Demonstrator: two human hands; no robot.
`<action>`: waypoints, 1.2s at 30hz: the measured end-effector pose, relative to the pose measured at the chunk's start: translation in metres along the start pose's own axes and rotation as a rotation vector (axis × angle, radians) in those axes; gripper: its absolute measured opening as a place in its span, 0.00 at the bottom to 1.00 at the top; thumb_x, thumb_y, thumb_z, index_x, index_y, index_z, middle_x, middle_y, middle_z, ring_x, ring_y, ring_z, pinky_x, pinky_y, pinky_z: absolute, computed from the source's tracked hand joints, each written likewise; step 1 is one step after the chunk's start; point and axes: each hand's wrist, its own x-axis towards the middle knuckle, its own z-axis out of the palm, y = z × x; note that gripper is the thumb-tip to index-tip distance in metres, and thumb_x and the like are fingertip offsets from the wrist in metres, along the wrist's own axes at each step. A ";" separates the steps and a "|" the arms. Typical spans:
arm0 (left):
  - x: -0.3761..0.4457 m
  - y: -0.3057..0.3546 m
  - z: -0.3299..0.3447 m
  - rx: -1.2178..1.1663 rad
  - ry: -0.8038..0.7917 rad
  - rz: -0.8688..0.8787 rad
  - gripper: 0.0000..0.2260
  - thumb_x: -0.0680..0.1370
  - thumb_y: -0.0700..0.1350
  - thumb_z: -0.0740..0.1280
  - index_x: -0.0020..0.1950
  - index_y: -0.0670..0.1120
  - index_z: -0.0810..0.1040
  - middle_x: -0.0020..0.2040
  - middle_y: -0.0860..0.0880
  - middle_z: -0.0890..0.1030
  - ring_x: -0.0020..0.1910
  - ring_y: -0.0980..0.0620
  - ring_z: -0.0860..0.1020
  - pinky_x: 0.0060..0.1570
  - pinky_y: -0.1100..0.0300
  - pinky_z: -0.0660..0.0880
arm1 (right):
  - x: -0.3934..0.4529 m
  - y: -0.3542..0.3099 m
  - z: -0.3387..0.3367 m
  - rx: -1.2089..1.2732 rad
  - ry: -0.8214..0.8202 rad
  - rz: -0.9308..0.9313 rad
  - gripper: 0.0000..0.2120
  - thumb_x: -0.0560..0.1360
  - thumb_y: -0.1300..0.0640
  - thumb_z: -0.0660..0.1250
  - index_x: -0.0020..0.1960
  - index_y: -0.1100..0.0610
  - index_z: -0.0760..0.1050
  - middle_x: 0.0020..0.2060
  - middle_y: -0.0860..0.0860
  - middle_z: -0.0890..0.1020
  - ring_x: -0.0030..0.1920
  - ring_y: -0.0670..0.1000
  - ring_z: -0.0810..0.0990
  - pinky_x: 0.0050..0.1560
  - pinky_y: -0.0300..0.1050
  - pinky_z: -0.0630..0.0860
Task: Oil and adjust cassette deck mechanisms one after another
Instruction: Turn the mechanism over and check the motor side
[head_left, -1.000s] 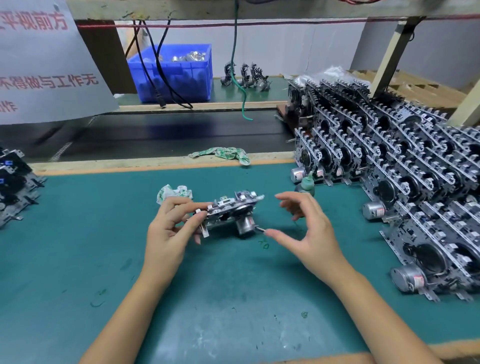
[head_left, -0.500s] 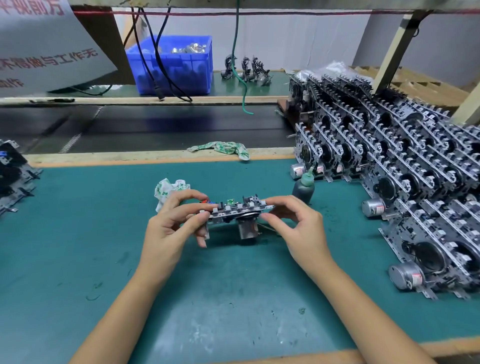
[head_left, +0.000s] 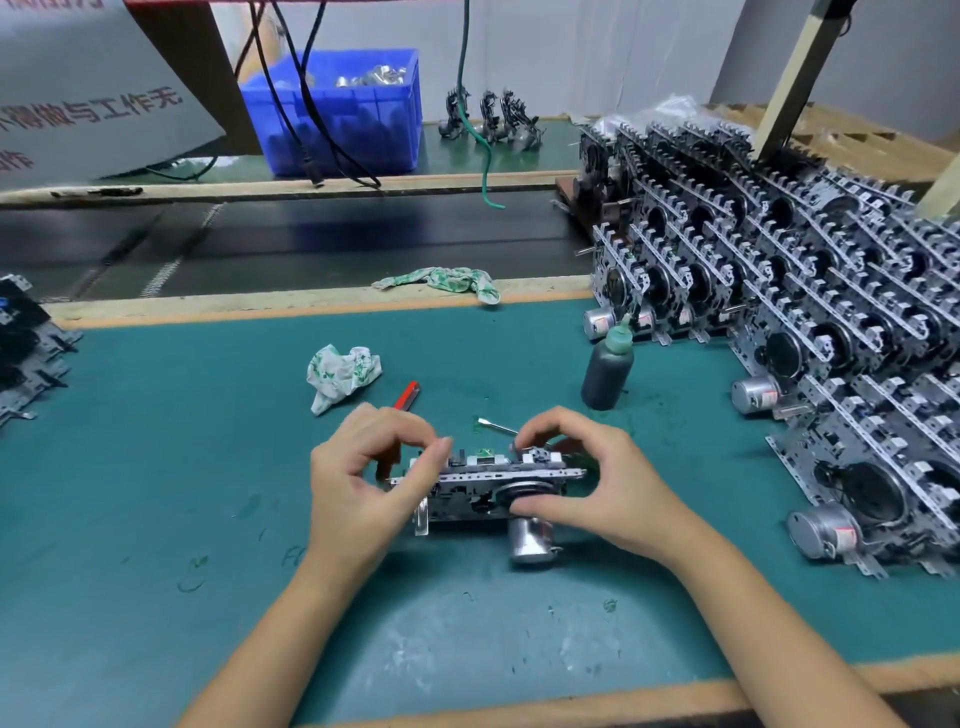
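Both hands hold one cassette deck mechanism (head_left: 483, 488) just above the green surface (head_left: 156, 493), near its front edge. The left hand (head_left: 363, 478) grips the mechanism's left end, fingers (head_left: 431, 457) curled over the top edge and thumb under it. The right hand (head_left: 587, 483) grips the right end: its thumb lies across the round flywheel on the front face, and its curled fingers (head_left: 535, 426) pinch at the parts on the top edge. The mechanism's silver motor (head_left: 530, 540) hangs below.

Just behind the hands lie a small screwdriver with a red handle (head_left: 408, 396) and a metal blade (head_left: 496, 426). A crumpled cloth (head_left: 340, 375) sits beyond the left hand, and a dark oil bottle (head_left: 608, 366) with a green nozzle stands upright beyond the right. Stacked rows of mechanisms (head_left: 810, 312) fill the right side. Farther off, another cloth (head_left: 447, 280) rests on the wooden rim, then a blue bin (head_left: 353, 114).
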 end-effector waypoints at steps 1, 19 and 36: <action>0.000 0.002 0.000 0.038 -0.005 0.043 0.06 0.72 0.48 0.67 0.35 0.51 0.78 0.36 0.54 0.79 0.38 0.45 0.75 0.39 0.57 0.70 | 0.000 0.000 -0.001 0.022 0.001 0.004 0.16 0.61 0.52 0.77 0.45 0.42 0.76 0.43 0.42 0.80 0.41 0.42 0.78 0.47 0.32 0.72; -0.003 0.003 0.009 -0.077 -0.269 0.074 0.06 0.73 0.45 0.69 0.48 0.51 0.83 0.49 0.56 0.84 0.56 0.55 0.77 0.58 0.63 0.70 | -0.005 -0.001 0.006 0.097 0.049 0.034 0.14 0.61 0.58 0.77 0.43 0.49 0.78 0.41 0.43 0.79 0.43 0.44 0.78 0.48 0.37 0.71; -0.007 0.000 0.011 -0.099 -0.246 0.087 0.09 0.73 0.44 0.69 0.52 0.49 0.82 0.49 0.55 0.84 0.59 0.52 0.78 0.59 0.55 0.74 | -0.009 0.000 0.007 0.237 -0.001 0.078 0.12 0.63 0.59 0.76 0.43 0.50 0.77 0.36 0.45 0.81 0.37 0.44 0.78 0.42 0.35 0.74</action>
